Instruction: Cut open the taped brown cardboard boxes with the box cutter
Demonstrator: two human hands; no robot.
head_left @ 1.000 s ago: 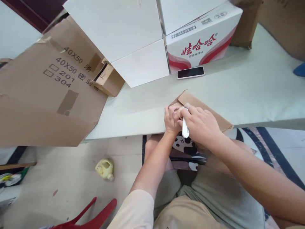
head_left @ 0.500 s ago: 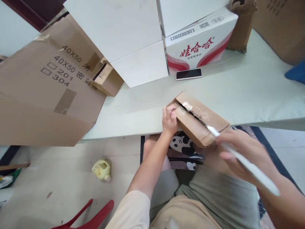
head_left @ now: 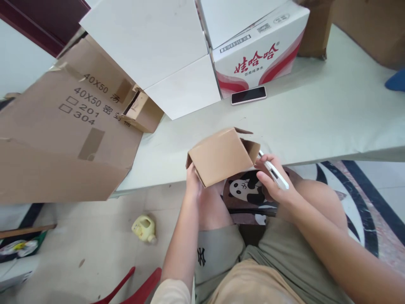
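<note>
A small brown cardboard box (head_left: 221,156) is tilted up at the near edge of the pale table (head_left: 316,122), its plain side facing me. My left hand (head_left: 193,179) grips the box from below at its left corner; most of its fingers are hidden behind the box. My right hand (head_left: 272,179) is closed round a white utility knife (head_left: 274,172) right beside the box's right end, where a flap stands open.
A phone (head_left: 248,95) lies on the table before a white and red printed carton (head_left: 259,46). White boxes (head_left: 164,50) stand behind, and a large flattened brown carton (head_left: 63,126) leans at left. On the floor lie a yellow jug (head_left: 143,228) and red plastic legs (head_left: 133,287).
The knife ran along the taped seam and came away to the right. The box has since been turned and lifted off the table edge, and my right hand has returned beside it.
</note>
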